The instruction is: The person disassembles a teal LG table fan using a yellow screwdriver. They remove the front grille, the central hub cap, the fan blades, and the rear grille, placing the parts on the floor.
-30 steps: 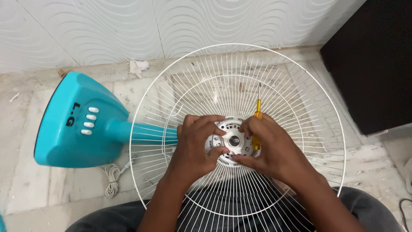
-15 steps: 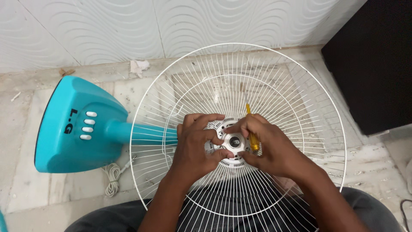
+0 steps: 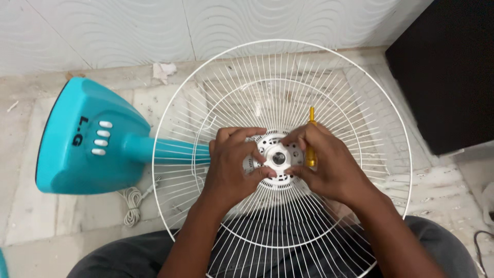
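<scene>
Fingertips of both hands meet on the round white plastic hub (image 3: pixel 278 158) at the centre of the frame, where the wires of the white rear fan guard (image 3: pixel 216 92) converge. Reading left to right: the teal fan base (image 3: pixel 85 146), lying on its side at left, carries a row of white push buttons and a short teal neck that runs under the guard; a coiled white power cord (image 3: pixel 133 202) lies on the pale tiled floor (image 3: pixel 20 206) just below it. The left hand (image 3: pixel 231 167) curls thumb and forefinger against the hub's left edge. The right hand (image 3: pixel 324 167) does likewise on the right edge, while its other fingers press a yellow-handled screwdriver (image 3: pixel 311 152) against the palm, only the tip and part of the handle showing. A dark cabinet (image 3: pixel 453 72) fills the upper right.

Stage, as judged: the guard sits over the motor shaft, with no blades or front guard in view; the central piece seems seated but still in hand.

Not resolvable: whether the pinched piece is a separate nut or the hub itself, the motor housing behind the guard, and the guard's lower rim, hidden over the person's dark-clad lap.
</scene>
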